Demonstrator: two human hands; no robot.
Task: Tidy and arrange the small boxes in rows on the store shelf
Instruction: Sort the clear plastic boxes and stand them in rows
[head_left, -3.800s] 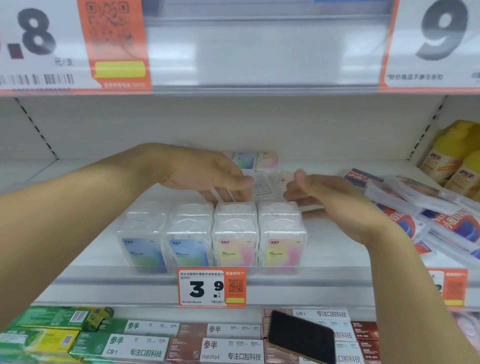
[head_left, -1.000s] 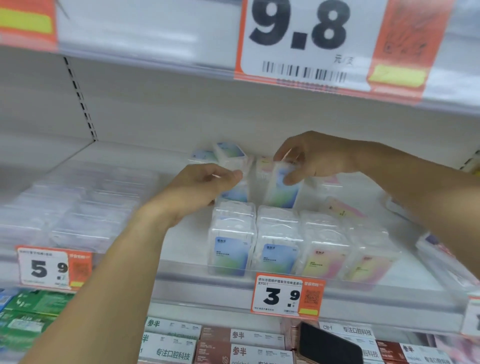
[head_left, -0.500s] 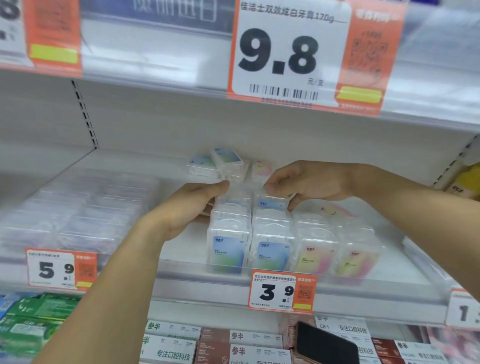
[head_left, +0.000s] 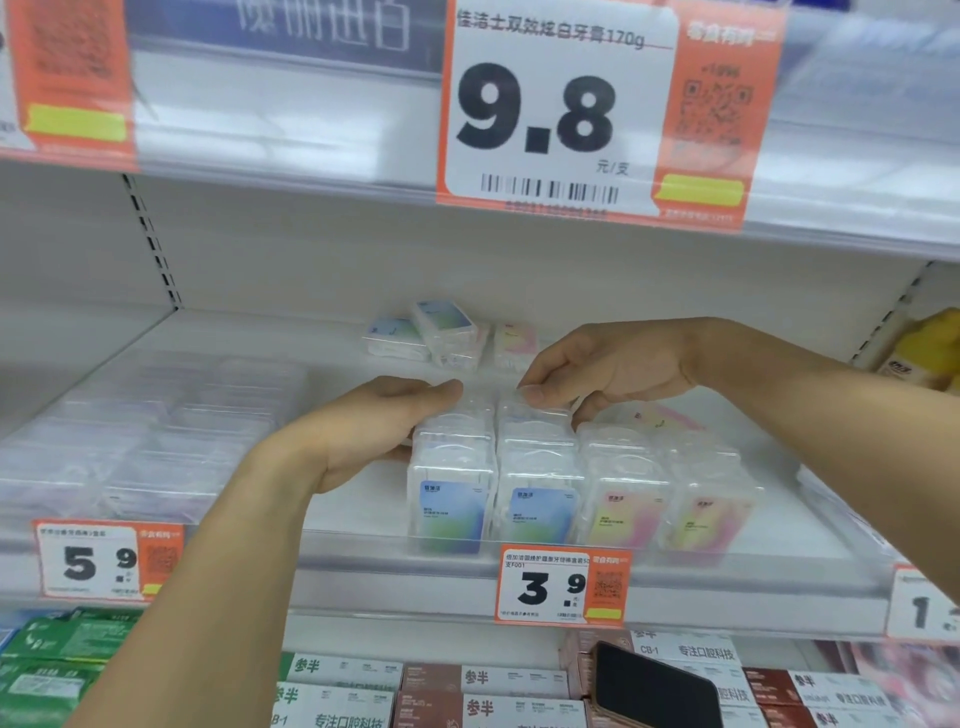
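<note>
Small clear boxes stand in four columns at the shelf front: two blue-green ones on the left, two pink-yellow ones on the right. My left hand grips the rear box of the leftmost column from its left side, thumb along the top. Over the second column, my right hand pinches the rear box with curled fingers. Several loose boxes lie jumbled at the back of the shelf. One pink box lies flat behind the right columns.
Blurry clear packs fill the shelf's left part above a 5.9 tag. The upper shelf edge with a 9.8 tag hangs close overhead. Yellow bottles stand far right. A dark phone rests on cartons on the lower shelf.
A second ago both hands held blue-labelled boxes raised above the rows. They have come down and the boxes now sit at the back of the two left columns.
</note>
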